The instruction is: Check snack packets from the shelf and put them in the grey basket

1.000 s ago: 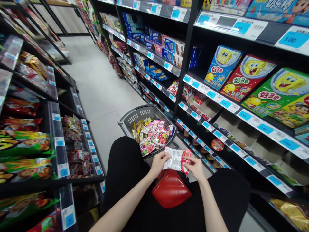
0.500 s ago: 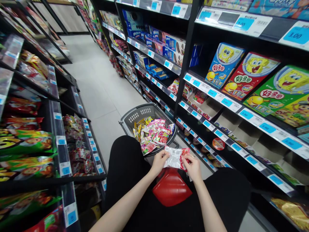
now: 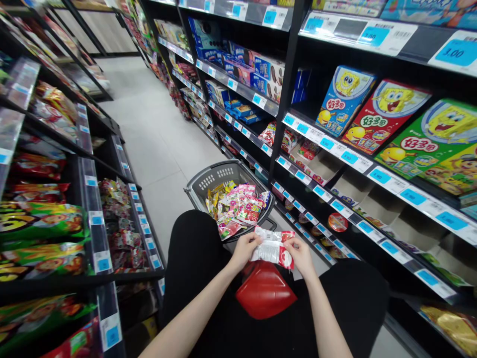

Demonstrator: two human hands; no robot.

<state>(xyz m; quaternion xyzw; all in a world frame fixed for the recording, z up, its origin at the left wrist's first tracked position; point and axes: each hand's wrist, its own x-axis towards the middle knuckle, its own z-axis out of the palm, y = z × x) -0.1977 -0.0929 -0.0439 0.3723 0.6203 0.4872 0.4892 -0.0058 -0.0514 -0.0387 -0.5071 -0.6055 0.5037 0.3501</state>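
Note:
Between my two hands is a small candy packet [image 3: 271, 250], its silvery-white printed back facing up and its right end red. My left hand [image 3: 246, 251] pinches the left edge. My right hand [image 3: 299, 254] pinches the red end. Just below the packet, a shiny red object [image 3: 265, 293] lies between my thighs; its kind is unclear. Beyond my hands a grey shopping basket [image 3: 196, 184] stands on the floor, holding several pink, red and yellow candy packets [image 3: 242, 206].
Shelves [image 3: 324, 144] with price tags rise close on the right, carrying cartoon snack boxes [image 3: 391, 109] and cookie boxes [image 3: 266, 74]. On the left, racks hold bagged snacks [image 3: 40, 219]. A tiled aisle floor [image 3: 149, 119] runs ahead between them.
The packet has been spread flatter and turned, so more of its printed back and red end shows. My right hand has shifted slightly to the right. The basket stays put.

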